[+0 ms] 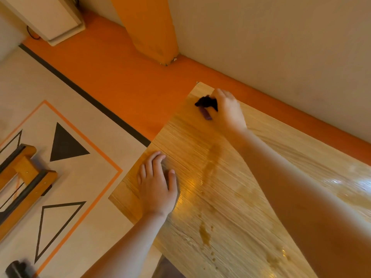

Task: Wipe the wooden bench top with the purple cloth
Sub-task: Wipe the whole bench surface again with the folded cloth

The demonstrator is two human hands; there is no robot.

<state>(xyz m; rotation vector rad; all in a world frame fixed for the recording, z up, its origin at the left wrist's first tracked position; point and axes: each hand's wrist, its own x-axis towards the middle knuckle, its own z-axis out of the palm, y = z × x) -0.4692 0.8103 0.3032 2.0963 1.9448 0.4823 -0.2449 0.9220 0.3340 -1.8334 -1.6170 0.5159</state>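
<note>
Wet streaks (204,233) glisten on the near part of the wooden desk (251,207). Further along, at the desk's left edge, the left hand (156,185) lies flat, fingers straight and released, palm pressed on the wood. Farthest out, at the desk's far corner, the right hand (228,109) is clenched around the bunched purple cloth (206,106), which touches the desk top. Beyond that corner lies the orange floor (120,77).
</note>
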